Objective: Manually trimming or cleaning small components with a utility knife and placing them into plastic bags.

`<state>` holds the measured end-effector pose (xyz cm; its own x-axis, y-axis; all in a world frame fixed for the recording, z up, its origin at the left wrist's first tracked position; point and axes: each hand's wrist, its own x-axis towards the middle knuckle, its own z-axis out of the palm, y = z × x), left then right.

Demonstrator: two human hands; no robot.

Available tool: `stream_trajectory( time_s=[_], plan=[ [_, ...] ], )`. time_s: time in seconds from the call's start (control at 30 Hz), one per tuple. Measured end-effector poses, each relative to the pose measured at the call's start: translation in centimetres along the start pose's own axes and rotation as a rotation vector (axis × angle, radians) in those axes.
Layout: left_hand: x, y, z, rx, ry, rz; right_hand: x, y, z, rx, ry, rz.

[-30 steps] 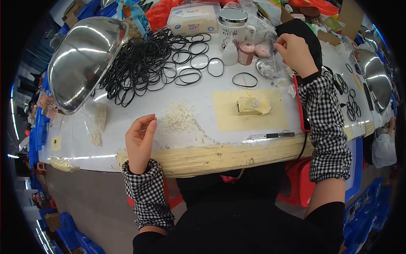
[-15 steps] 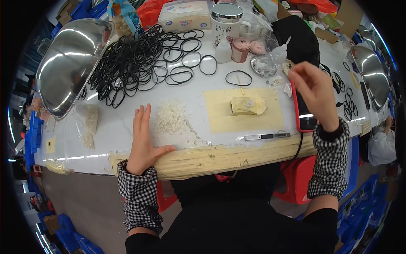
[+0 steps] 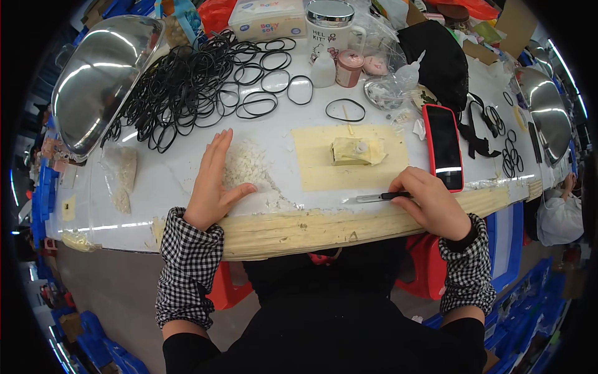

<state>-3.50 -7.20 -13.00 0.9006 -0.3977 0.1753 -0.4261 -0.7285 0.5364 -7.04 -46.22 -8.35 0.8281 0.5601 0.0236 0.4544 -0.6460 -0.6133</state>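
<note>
My left hand (image 3: 215, 181) rests on the table with its fingers stretched out and the thumb apart, along the left side of a pile of small white chips (image 3: 248, 165). Over the table's front, my right hand (image 3: 427, 198) has its thumb and fingers closed on the handle of a slim utility knife (image 3: 372, 198). The knife lies low along the table, blade end to the left. Behind it, a small block wrapped in yellowish tape (image 3: 349, 153) sits on a pale yellow tape sheet (image 3: 308, 168). A phone in a red case (image 3: 445, 146) lies just beyond my right hand.
Many black elastic loops (image 3: 180, 93) are heaped at the back left, beside a shiny metal bowl (image 3: 103, 81). A clear bag of chips (image 3: 126, 174) lies left. A lidded mug (image 3: 327, 40), a squeeze bottle (image 3: 323, 70) and a black cloth bag (image 3: 436, 62) stand behind. Tape covers the front edge (image 3: 299, 232).
My right hand has come down from above the phone and taken hold of the utility knife. My left hand stays by the chips, its fingers now closer together.
</note>
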Motion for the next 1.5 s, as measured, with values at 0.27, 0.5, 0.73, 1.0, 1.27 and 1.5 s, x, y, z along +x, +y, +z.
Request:
stream_trajectory(
  time_s=[0.27,0.5,0.73,1.0,1.27,1.5],
  plan=[
    [-2.3,1.2,-0.9,0.04,0.077,-0.031,2.1,0.3,-3.0,0.032,0.457,0.165],
    [-4.3,2.0,-2.7,0.087,0.196,-0.068,12.6,6.6,-4.4,0.057,0.455,0.275],
    [-5.1,2.4,-2.9,-0.014,0.229,-0.107,13.0,7.6,-4.2,0.131,0.407,0.288],
    [2.3,4.9,0.0,0.125,0.179,0.177,6.9,-3.4,-3.6,0.326,0.476,0.106],
    [5.6,4.9,3.2,0.607,-0.036,0.455,4.3,-6.4,-1.5,0.419,0.453,0.091],
    [6.2,5.2,3.3,0.579,-0.062,0.462,4.5,-7.1,-0.7,0.495,0.375,0.026]
  ],
)
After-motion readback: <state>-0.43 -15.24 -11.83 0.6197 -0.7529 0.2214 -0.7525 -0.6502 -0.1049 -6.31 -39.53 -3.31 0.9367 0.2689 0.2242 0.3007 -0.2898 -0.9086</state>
